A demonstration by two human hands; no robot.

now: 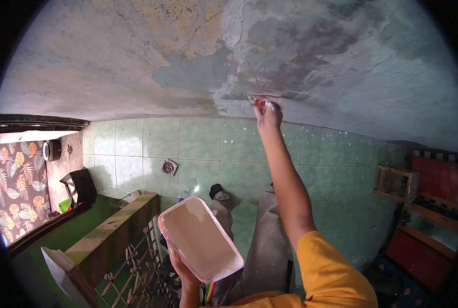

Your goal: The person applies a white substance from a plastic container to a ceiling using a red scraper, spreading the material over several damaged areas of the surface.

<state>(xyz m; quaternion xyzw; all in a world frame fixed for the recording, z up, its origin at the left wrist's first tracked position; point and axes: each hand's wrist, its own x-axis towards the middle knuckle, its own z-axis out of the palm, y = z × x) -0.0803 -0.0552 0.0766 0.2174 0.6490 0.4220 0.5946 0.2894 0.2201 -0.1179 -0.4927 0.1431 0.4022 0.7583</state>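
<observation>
My right hand (271, 114) is stretched out to the wall (111, 66), its fingers closed on a red-handled putty knife (260, 102). The wide, pale blade lies against the lower wall, beside patches of whitish and grey filler. Pale residue coats the fingers. Close to my body, my left hand (184, 268) grips a rectangular plastic tub (161, 222) from its left side and underneath. Beige-white paste (198, 233) fills part of it, and pinkish smears mark its rim. Some of the left fingers are hidden behind the tub.
Green floor tiles (198, 138) run along the wall, spotted with white drips. A metal floor drain (169, 167) is left of my feet. A low ledge with metal grille (131, 262) stands at left. Wooden, red-panelled furniture (424, 246) stands at right, a black bag (80, 187) far left.
</observation>
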